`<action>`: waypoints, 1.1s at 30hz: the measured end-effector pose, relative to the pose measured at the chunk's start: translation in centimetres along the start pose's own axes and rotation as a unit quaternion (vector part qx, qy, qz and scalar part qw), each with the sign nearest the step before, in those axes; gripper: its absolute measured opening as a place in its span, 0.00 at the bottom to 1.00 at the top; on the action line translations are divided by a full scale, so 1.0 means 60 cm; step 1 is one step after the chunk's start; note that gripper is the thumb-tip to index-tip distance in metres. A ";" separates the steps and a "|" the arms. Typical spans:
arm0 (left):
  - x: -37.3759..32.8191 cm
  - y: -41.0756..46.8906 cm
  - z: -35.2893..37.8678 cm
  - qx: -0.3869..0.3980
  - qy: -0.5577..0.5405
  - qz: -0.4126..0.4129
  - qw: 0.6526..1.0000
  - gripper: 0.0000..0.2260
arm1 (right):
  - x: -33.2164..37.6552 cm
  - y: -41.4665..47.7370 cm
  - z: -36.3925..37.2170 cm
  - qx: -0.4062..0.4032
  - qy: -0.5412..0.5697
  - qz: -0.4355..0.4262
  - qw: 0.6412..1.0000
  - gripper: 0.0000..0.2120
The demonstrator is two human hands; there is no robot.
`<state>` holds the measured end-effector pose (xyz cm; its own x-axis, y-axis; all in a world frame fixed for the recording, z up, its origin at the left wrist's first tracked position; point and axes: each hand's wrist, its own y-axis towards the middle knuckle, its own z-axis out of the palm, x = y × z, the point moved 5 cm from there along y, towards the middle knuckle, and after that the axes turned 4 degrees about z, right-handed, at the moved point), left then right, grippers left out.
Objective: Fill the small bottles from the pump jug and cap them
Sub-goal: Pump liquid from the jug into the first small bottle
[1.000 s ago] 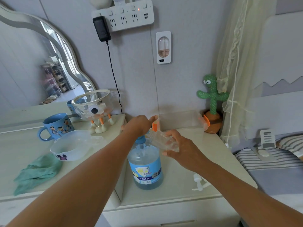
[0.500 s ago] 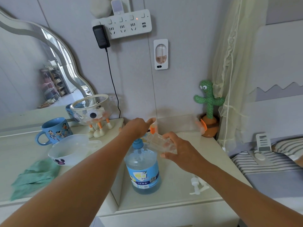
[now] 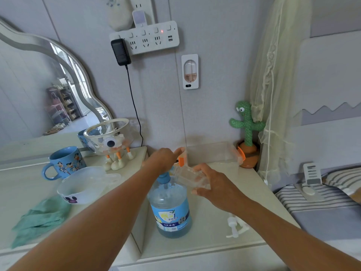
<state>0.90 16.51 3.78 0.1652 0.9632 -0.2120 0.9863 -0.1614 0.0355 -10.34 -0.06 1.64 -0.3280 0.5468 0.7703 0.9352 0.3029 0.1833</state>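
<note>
A pale bedside cabinet (image 3: 205, 239) stands against a grey wall, a toy cactus (image 3: 246, 132) in the back corner beside a clear box (image 3: 213, 153). On the cabinet top stands the pump jug (image 3: 170, 208), about a third full of blue liquid. The left hand (image 3: 163, 158) lies curled over the jug's pump head, fingers closed on it. The right hand (image 3: 214, 184) grasps a small clear bottle (image 3: 190, 176), tipped on its side, its neck at the pump's spout just under the left hand. A loose white pump (image 3: 235, 226) lies near the front edge.
</note>
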 end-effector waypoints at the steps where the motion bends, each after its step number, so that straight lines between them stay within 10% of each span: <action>1: 0.001 0.000 -0.004 0.002 -0.010 -0.004 1.000 0.29 | 0.004 0.001 -0.001 -0.002 -0.004 -0.001 1.000 0.20; 33: -0.005 -0.002 -0.014 0.015 -0.015 -0.018 1.000 0.28 | -0.004 0.003 0.003 -0.020 -0.011 -0.017 1.000 0.23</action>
<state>0.72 16.43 4.64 0.1293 0.9615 -0.2424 0.9910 -0.1340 -0.0028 -10.12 0.01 1.36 -0.3619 0.5538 0.7499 0.9280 0.2901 0.2337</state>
